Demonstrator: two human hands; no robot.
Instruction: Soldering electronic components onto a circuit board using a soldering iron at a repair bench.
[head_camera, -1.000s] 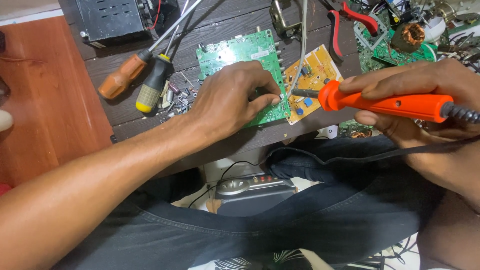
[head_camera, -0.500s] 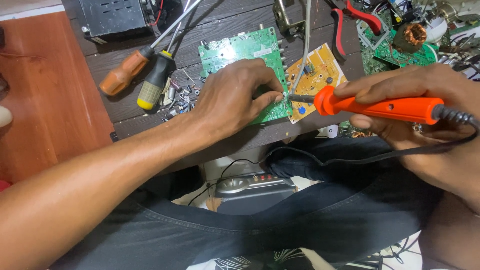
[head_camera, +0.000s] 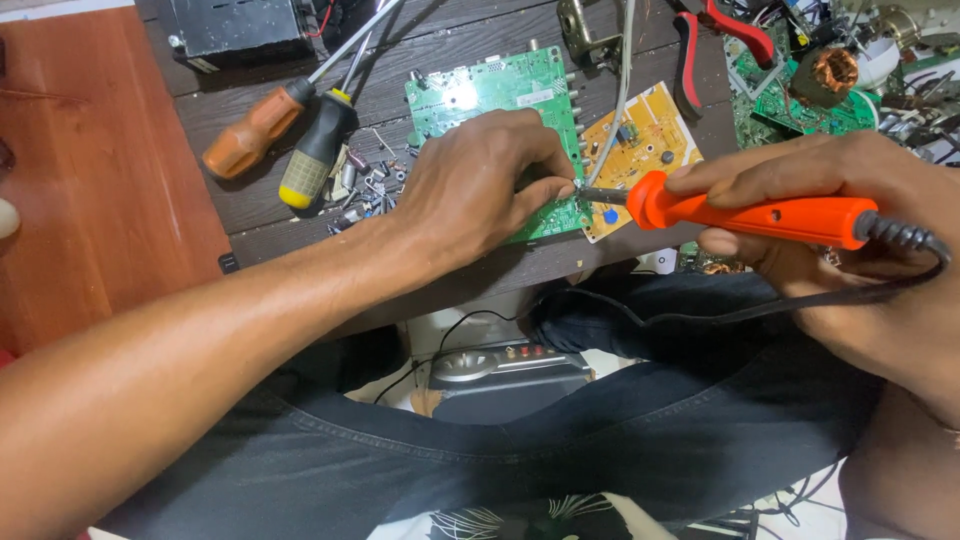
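The dark plank table (head_camera: 450, 45) stood against a reddish wooden floor (head_camera: 100, 170) and was crowded with electronics. The person sat close, dark trousers (head_camera: 600, 440) below the table's edge, with a grey device (head_camera: 505, 365) lying under it.

The left hand (head_camera: 480, 185) rested on the green circuit board (head_camera: 495, 95) near the table's front edge, its fingers curled and the fingertips (head_camera: 563, 188) pinched together on something too small to make out, right at the board's lower right corner. The right hand (head_camera: 840, 200) was wrapped around the orange soldering iron (head_camera: 760, 215), gripping its handle, and held it level. The iron's metal tip (head_camera: 595, 195) pointed left and met the left fingertips just where the green board touched the yellow circuit board (head_camera: 640, 140). Its black cord (head_camera: 760, 310) trailed off the handle's back and looped down over the lap.

To the left lay two screwdrivers, one with an orange handle (head_camera: 250, 135) and one black and yellow (head_camera: 315, 155), side by side, with small loose parts (head_camera: 365, 180) scattered just beside them. Red-handled pliers (head_camera: 715, 40) lay beyond the yellow board, and a copper coil (head_camera: 832, 70) sat on more green boards at the far right. A black metal box (head_camera: 240, 30) stood at the back.
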